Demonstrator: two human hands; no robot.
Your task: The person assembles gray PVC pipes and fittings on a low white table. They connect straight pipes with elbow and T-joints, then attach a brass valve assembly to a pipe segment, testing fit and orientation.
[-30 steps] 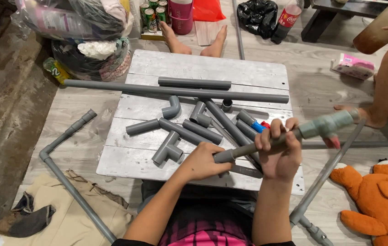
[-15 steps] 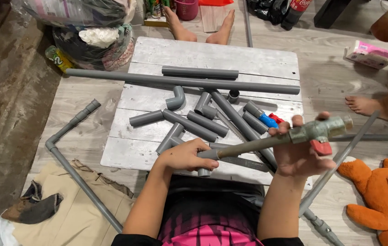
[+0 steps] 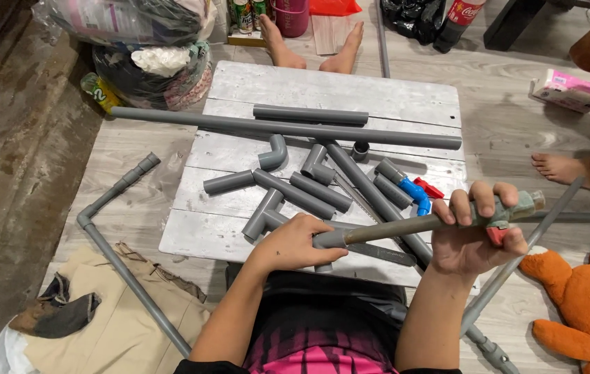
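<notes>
My left hand grips a grey tee fitting at the near edge of the white wooden board. A thin grey pipe runs from that fitting up to the right. My right hand is closed around the pipe's far end, where a grey valve with a red handle sits. The pipe is held just above the board, tilted slightly upward to the right.
Several grey pipe pieces and elbows lie on the board, with a blue and red fitting and two long pipes. An L-shaped pipe lies on the floor at left. An orange plush toy sits right. Other people's bare feet are nearby.
The pipe with its valve has lowered and levelled a little. My left hand has slid onto the tee fitting at the pipe's near end. My right hand keeps its hold.
</notes>
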